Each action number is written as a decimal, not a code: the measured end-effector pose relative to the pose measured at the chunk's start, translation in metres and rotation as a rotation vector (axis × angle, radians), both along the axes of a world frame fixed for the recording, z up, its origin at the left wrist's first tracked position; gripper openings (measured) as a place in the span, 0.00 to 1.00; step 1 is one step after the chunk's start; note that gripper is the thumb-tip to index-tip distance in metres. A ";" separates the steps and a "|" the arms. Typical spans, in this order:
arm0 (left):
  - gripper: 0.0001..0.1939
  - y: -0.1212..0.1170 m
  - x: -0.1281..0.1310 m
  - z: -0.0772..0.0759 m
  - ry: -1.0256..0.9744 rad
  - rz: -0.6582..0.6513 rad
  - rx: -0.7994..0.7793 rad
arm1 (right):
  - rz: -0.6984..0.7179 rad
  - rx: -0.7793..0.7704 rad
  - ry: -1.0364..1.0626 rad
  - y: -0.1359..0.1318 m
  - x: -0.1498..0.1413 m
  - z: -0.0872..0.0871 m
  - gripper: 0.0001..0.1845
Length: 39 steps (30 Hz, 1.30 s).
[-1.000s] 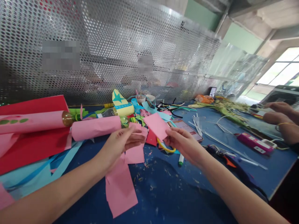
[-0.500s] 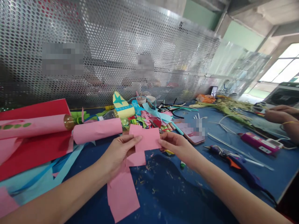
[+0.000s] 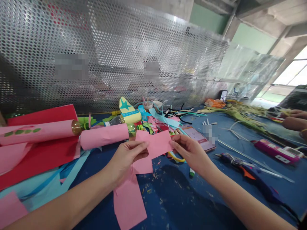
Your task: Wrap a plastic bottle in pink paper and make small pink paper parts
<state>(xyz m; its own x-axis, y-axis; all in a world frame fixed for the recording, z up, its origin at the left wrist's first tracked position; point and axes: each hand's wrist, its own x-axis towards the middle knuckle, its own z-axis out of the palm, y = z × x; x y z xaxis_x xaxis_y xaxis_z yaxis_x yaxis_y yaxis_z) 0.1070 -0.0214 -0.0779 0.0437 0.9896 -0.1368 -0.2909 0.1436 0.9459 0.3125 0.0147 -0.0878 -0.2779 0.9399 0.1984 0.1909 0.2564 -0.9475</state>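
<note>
Between my two hands is a small rectangle of pink paper (image 3: 158, 144), held up above the blue table. My left hand (image 3: 130, 156) pinches its left edge between thumb and fingers. At the right edge, my right hand (image 3: 188, 148) pinches it the same way. More pink paper pieces (image 3: 130, 203) lie on the table below and behind my left hand, partly hidden by it. Just past the hands, a bottle wrapped in pink paper (image 3: 104, 136) lies on its side with its green cap to the right.
Left lie red sheets (image 3: 48, 156), another pink-wrapped bottle (image 3: 55, 127) and light-blue strips (image 3: 72, 174). Paper scraps (image 3: 153, 123) and a phone (image 3: 198, 137) are beyond my hands. Right are a glue gun (image 3: 249, 174), a purple power strip (image 3: 275, 150) and another person's hand (image 3: 295, 121). A perforated metal panel (image 3: 120, 57) stands behind.
The pink rectangle has tilted, its right end now higher. Both hands still grip it. The whole view has shifted slightly, with things appearing further right.
</note>
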 end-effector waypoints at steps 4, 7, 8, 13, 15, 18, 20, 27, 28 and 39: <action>0.10 0.000 0.001 0.000 -0.008 0.021 0.001 | -0.015 0.031 0.008 -0.002 -0.001 0.000 0.19; 0.09 -0.001 0.002 0.001 -0.016 0.035 0.003 | -0.017 0.043 0.013 -0.004 -0.002 0.000 0.20; 0.09 -0.001 0.003 0.001 -0.018 0.038 0.005 | -0.020 0.046 0.014 -0.004 -0.002 0.000 0.21; 0.10 -0.004 0.004 0.003 -0.006 0.025 0.004 | -0.046 0.042 0.023 -0.003 -0.002 0.003 0.21; 0.11 -0.004 0.005 0.003 0.001 0.020 -0.004 | -0.047 0.024 0.038 -0.001 -0.001 0.003 0.21; 0.11 -0.005 0.004 0.003 0.015 -0.010 0.015 | -0.029 -0.036 0.075 0.002 -0.002 0.000 0.22; 0.11 -0.004 0.003 0.003 0.017 -0.063 0.048 | -0.011 -0.092 0.100 0.003 -0.002 -0.003 0.21; 0.09 -0.004 0.003 -0.002 0.046 -0.121 0.083 | 0.040 -0.120 0.133 -0.002 -0.009 -0.005 0.21; 0.09 -0.005 0.004 -0.002 0.053 -0.126 0.077 | 0.049 -0.108 0.142 -0.005 -0.010 -0.004 0.21; 0.10 -0.012 0.008 0.009 0.288 -0.051 0.140 | 0.257 -0.265 0.184 -0.031 -0.015 0.006 0.31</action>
